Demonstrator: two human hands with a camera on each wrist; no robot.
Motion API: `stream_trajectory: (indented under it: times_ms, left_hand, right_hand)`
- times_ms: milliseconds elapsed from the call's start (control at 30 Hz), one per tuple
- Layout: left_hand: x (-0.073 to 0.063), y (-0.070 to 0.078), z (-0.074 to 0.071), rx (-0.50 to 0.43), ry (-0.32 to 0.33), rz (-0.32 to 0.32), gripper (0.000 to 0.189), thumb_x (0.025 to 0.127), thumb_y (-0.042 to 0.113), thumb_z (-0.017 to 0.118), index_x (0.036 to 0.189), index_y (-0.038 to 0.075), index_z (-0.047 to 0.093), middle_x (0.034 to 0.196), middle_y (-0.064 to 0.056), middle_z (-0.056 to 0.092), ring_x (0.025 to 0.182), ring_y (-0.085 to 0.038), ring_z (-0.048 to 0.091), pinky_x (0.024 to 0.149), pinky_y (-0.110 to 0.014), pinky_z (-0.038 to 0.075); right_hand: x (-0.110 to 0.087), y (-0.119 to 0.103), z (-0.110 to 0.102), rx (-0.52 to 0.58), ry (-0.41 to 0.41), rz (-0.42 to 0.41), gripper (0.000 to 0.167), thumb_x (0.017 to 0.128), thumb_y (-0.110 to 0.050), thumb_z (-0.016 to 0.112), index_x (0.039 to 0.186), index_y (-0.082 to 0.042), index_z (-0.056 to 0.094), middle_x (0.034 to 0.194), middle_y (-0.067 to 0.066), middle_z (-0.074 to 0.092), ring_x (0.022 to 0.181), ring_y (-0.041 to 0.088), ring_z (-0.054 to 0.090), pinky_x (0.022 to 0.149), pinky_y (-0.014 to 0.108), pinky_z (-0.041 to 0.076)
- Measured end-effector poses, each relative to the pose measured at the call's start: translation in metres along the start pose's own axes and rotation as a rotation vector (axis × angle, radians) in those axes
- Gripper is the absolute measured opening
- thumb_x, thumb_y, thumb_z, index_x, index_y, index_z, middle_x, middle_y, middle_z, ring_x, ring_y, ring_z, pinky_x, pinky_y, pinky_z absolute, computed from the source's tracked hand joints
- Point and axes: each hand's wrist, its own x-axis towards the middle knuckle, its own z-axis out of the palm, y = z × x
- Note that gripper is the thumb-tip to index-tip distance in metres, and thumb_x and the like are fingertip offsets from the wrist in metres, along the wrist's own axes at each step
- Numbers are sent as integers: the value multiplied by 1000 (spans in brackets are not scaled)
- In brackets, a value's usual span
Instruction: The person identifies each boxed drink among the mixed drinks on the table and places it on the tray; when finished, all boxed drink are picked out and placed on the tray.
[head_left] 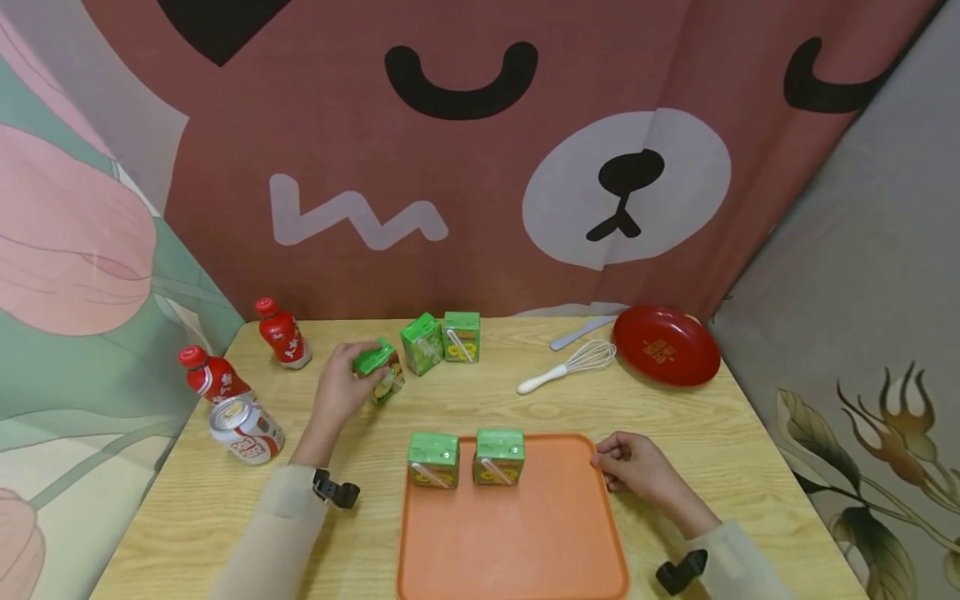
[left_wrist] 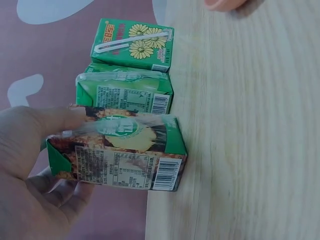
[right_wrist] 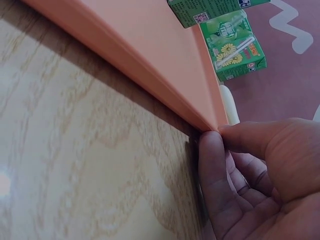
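No wording is clearly legible. Barcodes [left_wrist: 166, 173] mark the brown-and-green drink carton [left_wrist: 100, 165] nearest the left wrist camera and the green carton [left_wrist: 125, 95] beside it; square codes [right_wrist: 200, 18] mark another carton [right_wrist: 220, 10]. Lettering on the white-and-red can [head_left: 251, 435] and red plate [head_left: 693, 357] blurs.

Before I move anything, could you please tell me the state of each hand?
Left hand: closed, holding a green-topped drink carton.
Right hand: closed, pinching the orange tray at its far right corner.
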Motion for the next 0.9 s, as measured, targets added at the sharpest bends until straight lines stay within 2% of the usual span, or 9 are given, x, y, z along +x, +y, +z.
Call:
stream_trajectory:
  times_ms: [167, 300, 467, 733, 900]
  left_hand:
    - [-4, 0, -2, -8, -4, 25, 39, 88, 13, 82, 124, 7, 71, 119, -17, 58, 94, -29, 57, 74, -42, 48]
    - [-4, 1, 1, -19, 6, 34, 39, 87, 17, 84, 123, 6, 71, 120, -15, 58, 102, -31, 58, 80, -45, 49]
    - [-5, 1, 3, -54, 17, 25, 38, 87, 20, 84, 121, 7, 72, 120, -13, 59, 107, -31, 59, 85, -48, 51]
    - [-7, -7, -3, -105, -64, 124, 26, 89, 17, 81, 114, 13, 75, 122, -8, 63, 109, -26, 59, 84, -47, 49]
    - [-7, -8, -4, -109, -94, 146, 25, 91, 17, 80, 115, 12, 75, 130, -13, 59, 118, -32, 56, 92, -52, 48]
  right_hand:
    - [0, -1, 0, -5, 17, 6, 24, 97, -9, 70, 110, 9, 60, 86, 11, 64, 71, 20, 60, 59, 31, 56]
    - [1, 0, -1, -13, 36, 19, 22, 97, -9, 70, 109, 8, 61, 85, 11, 65, 71, 20, 61, 59, 31, 56]
    - [0, -1, 0, -8, 20, 6, 24, 98, -9, 70, 110, 9, 60, 86, 11, 65, 71, 20, 61, 59, 31, 56]
    - [-1, -1, 1, -10, 22, 10, 23, 98, -9, 69, 110, 9, 60, 85, 12, 65, 70, 19, 60, 59, 30, 56]
    - [-1, -1, 1, -25, 30, 11, 21, 98, -8, 68, 109, 8, 60, 84, 11, 64, 70, 19, 60, 58, 30, 55]
